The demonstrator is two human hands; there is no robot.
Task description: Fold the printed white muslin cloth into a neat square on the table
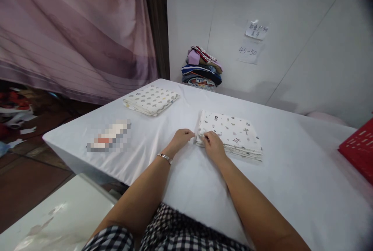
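Note:
A folded white cloth (233,126) with small grey-brown plant and animal prints lies on the table in several layers. At its near left corner, my right hand (215,146) pinches the edge, thumb and fingers closed on the fabric. My left hand (182,138), with a bracelet on the wrist, is just left of that corner. Its fingertips are pressed together beside a small pale bit too small to make out. Farther back on the left lies a second folded cloth (151,100), cream with grey heart-like prints, apart from both hands.
The table (291,189) has a white cover. A pixelated flat object (109,136) lies on its left side. A red slotted basket (358,146) stands at the right edge. Folded fabrics (202,68) are stacked by the wall behind. A pinkish curtain (78,29) hangs at left.

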